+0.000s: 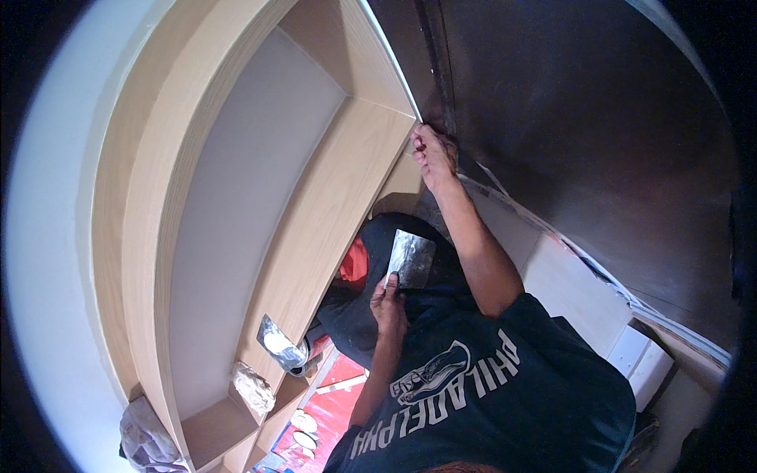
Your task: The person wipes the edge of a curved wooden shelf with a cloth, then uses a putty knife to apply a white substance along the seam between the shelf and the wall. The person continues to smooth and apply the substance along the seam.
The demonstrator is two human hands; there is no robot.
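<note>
Left hand (389, 310) grips a silvery rectangular metal blade (411, 259); right hand (435, 160), one o'clock, curls at the pale wooden shelf (339, 173), grasp unclear. Light, steady pressure should suit.

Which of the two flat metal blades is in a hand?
The flat metal blade held in the left hand, near mid-view. The other blade, farther left by the wooden shelf, has no hand on it.

pale wooden shelf (347, 169), crumpled whitish bundle (253, 388), metal plate (276, 343) on it
</note>
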